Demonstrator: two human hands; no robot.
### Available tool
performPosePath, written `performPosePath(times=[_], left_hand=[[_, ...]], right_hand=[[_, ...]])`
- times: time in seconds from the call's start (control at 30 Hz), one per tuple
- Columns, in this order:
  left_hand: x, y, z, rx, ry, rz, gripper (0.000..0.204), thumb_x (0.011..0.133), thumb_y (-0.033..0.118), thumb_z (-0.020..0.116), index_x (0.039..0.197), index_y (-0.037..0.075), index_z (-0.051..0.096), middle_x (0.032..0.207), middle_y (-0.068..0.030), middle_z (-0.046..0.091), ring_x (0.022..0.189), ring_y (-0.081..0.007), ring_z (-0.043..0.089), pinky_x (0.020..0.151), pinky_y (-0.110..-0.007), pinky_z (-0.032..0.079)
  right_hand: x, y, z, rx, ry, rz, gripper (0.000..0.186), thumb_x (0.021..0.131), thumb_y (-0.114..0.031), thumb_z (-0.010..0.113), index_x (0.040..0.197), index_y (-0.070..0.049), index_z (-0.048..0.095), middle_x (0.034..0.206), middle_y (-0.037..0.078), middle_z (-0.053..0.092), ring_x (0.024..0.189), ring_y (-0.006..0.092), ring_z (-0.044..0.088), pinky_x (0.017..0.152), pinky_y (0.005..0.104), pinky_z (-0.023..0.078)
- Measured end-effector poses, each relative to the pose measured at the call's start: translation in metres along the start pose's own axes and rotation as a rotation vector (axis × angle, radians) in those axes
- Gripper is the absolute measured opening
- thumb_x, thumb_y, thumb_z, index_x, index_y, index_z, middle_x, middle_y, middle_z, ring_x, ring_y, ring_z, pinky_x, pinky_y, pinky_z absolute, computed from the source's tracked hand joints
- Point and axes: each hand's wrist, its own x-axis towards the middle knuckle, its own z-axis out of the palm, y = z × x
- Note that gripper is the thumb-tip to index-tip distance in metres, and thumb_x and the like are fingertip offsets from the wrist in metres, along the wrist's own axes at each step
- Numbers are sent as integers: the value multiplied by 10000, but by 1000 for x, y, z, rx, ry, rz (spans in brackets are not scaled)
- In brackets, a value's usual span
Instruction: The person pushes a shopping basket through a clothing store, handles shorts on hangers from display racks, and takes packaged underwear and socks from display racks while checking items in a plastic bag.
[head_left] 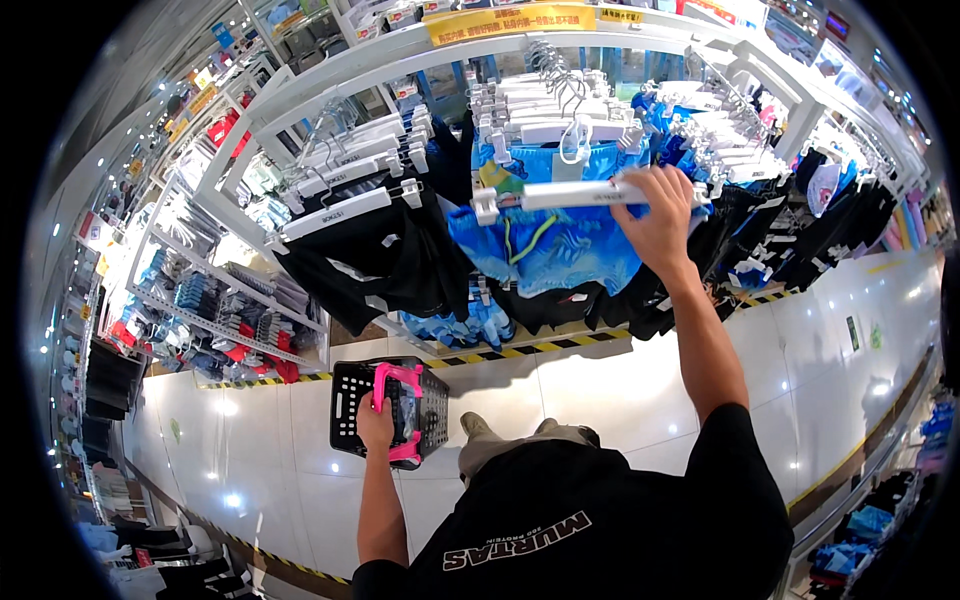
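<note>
My right hand [657,218] is closed around the right end of a white clip hanger [565,195] at the rack. From its clips hang blue patterned swim trunks [575,256] with a yellow-green drawstring. Low on the left, my left hand [376,424] grips the pink handle [402,374] of a black shopping basket [348,398]. Something dark, which I cannot make out, lies inside the basket. Just left of the blue trunks, black shorts [375,250] hang on another white clip hanger [337,214].
A white metal rack [360,62] ahead carries several rows of hung shorts, with a yellow sign [512,24] on top. Packed shelves [240,320] stand at left. Yellow-black tape [545,346] edges the rack base on the pale tiled floor [600,390]. More garments [850,540] lie lower right.
</note>
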Motion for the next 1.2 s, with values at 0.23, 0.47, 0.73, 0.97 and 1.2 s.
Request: performPosePath(times=[0.23,0.47,0.73,0.97,1.2], left_hand=[[-41,78,7,-132,258,440,619,756,150,734,1307,2,495,1335,-251,472,1235,-413,464,1021,-455,392],[-78,202,43,-680,-380,428,492,804,72,731,1249,-29,546,1179,-207,629,1112,-291,601,959,-385,454],[-73,201,50,-1040,-594,191,225,937,123,610,1099,-33,616,951,-35,660,852,-120,585,765,-304,462],[-78,214,27,-1144,-506,-66,270,985,196,576,1125,-32,611,1025,-35,647,943,-114,567,829,-279,444],[-99,236,-21,-923,-698,333,269,896,143,704,1100,-21,645,978,-53,696,878,-118,629,822,-292,495]], right_hand=[[-50,-7,-51,219,-131,285,325,620,-33,740,895,-53,566,880,84,595,869,300,550,862,383,387],[-78,-16,-77,474,-174,544,362,699,-108,791,974,-47,564,925,38,616,862,140,586,791,291,470],[-73,-12,-113,368,-24,783,376,743,-144,830,1032,-22,621,921,42,650,849,94,587,752,245,479],[-79,-12,-115,360,-27,848,388,737,-154,834,1045,-18,642,899,47,669,814,102,603,722,247,488],[-88,-5,-98,380,121,829,375,782,-156,807,1042,-22,573,881,45,653,785,86,584,697,244,476]])
